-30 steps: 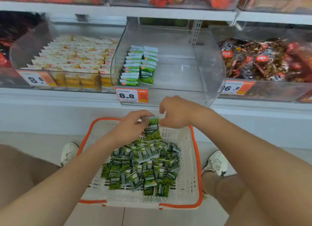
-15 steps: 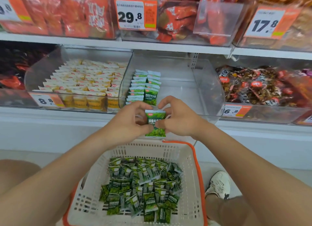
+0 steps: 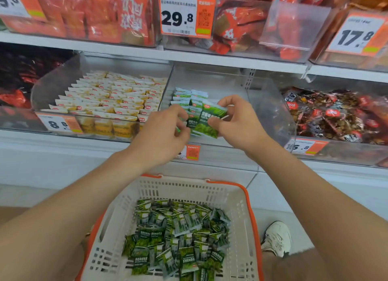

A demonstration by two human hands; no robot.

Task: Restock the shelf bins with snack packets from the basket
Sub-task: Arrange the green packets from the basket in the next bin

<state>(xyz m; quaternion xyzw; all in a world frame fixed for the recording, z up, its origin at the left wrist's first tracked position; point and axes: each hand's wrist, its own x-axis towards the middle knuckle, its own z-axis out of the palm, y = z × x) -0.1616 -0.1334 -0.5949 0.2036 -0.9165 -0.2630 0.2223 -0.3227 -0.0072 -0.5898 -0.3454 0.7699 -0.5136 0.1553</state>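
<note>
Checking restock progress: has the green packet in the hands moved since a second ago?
Yes. The green packet, pinched between left hand and right hand, rose from just above the basket rim to the front of the clear bin.

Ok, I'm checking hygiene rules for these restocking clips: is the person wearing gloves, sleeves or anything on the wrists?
No. The left hand and the right hand are bare, without gloves. Above the wrists nothing is worn as far as the frame shows: no sleeve, watch or bracelet. No ring shows either.
</note>
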